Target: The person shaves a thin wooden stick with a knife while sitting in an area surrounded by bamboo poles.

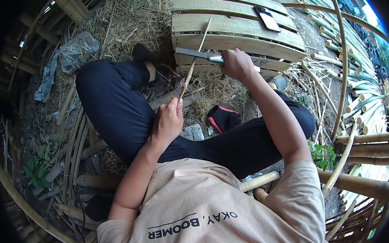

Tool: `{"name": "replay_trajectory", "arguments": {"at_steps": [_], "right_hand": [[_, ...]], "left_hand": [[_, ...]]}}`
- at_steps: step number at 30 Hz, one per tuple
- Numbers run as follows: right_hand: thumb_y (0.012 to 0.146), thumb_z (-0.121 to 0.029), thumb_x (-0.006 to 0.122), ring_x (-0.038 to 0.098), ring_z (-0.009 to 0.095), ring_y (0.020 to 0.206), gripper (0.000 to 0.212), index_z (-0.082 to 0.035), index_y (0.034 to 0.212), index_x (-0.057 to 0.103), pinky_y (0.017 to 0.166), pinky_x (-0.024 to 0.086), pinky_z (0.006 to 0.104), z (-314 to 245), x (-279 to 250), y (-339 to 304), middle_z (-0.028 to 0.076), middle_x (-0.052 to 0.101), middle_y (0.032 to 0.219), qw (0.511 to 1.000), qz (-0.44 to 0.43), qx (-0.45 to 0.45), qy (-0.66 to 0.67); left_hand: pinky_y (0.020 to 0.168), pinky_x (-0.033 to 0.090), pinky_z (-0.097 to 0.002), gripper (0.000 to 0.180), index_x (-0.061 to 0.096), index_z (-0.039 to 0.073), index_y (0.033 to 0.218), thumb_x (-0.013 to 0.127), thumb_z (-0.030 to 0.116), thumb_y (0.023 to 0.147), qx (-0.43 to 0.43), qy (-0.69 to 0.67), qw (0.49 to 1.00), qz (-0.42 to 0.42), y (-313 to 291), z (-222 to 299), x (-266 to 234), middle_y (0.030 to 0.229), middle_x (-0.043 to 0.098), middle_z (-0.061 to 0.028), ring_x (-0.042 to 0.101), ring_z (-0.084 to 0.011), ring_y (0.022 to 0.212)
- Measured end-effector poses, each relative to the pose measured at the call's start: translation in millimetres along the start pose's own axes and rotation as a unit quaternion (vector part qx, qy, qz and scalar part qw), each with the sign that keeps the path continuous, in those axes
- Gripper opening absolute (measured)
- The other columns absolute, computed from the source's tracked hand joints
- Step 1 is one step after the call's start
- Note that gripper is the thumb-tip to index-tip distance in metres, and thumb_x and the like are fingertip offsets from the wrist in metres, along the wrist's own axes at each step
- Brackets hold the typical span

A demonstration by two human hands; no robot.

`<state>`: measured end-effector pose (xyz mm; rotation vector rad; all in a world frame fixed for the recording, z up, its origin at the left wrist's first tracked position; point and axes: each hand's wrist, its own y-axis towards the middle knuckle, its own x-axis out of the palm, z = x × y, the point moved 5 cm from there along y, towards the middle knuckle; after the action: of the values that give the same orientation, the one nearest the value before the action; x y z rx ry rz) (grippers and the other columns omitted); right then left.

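My left hand (pixel 168 120) is closed round the lower end of a thin bamboo stick (pixel 202 41), which points up and away, tilted slightly right. In my right hand (pixel 238 64) is a knife (pixel 192 53) with a long, grey, blunt-ended blade. Its blade points left and lies across the stick, around the middle of its length. Whether the edge bites into the stick, I cannot tell. Beyond both hands stands a slatted wooden crate (pixel 209 23), with the stick's far end over its slats.
A phone (pixel 266 18) lies on the crate. Between my legs are a black and pink cloth item (pixel 223 119) and a grey stone (pixel 192 132). Cut bamboo poles (pixel 361 94) are heaped at right. Straw (pixel 125 21) and a clear plastic bag (pixel 78 50) lie at left.
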<state>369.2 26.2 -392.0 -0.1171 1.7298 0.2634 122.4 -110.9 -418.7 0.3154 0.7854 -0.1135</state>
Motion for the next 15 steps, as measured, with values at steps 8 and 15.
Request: {"name": "replay_trajectory", "arguments": {"at_steps": [8,15], "right_hand": [[0.075,-0.013,0.064,0.072,0.04,0.078,0.015,-0.004,0.084,0.073,0.076,0.059,0.0486,1.1,-15.2,3.9,0.024,0.071,0.081,0.999,0.023,-0.016,-0.018],[0.073,-0.013,0.065,0.071,0.041,0.079,0.017,-0.002,0.084,0.073,0.076,0.058,0.0499,24.7,-14.4,10.9,0.024,0.071,0.082,0.998,0.023,0.06,0.009]], "left_hand": [[0.054,0.045,-0.054,0.027,0.056,-0.002,0.086,0.049,0.017,0.104,-0.005,-0.012,1.0,0.002,-0.1,0.1,-2.4,0.068,0.061,-0.0254,0.063,-0.046,0.065],[0.056,0.046,-0.0532,0.028,0.057,-0.002,0.085,0.049,0.017,0.104,-0.016,-0.017,1.0,-0.002,0.0,1.1,-1.3,0.07,0.062,-0.0264,0.063,-0.0462,0.068]]}}
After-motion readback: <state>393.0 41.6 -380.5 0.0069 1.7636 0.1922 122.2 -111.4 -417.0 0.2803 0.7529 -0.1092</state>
